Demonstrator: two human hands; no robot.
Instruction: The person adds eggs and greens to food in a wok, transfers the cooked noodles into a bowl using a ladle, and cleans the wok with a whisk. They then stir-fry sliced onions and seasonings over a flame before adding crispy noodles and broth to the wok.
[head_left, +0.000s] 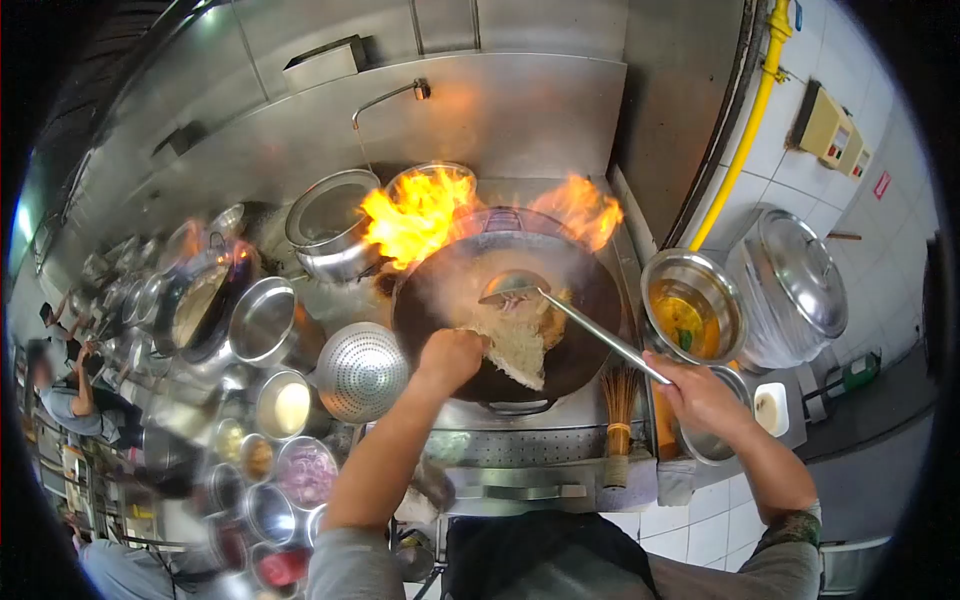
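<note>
A large dark wok [590,340] sits on the stove, with flames [415,215] rising behind its rim and steam inside it. My left hand [452,362] is closed at the wok's left front side, holding a pale, rough-textured cloth or sheet [515,350] that hangs over the wok; its material is hard to make out. My right hand [697,390] grips the handle end of a long metal ladle [605,335]. The ladle's bowl is inside the wok, over some food [550,325].
Left of the wok are a perforated strainer [362,372], metal pots [265,322] and several ingredient bowls [307,472]. On the right stand a bowl of orange liquid [683,318] and a lidded pot [800,270]. A bamboo brush [618,440] lies in front. Other people [85,400] work far left.
</note>
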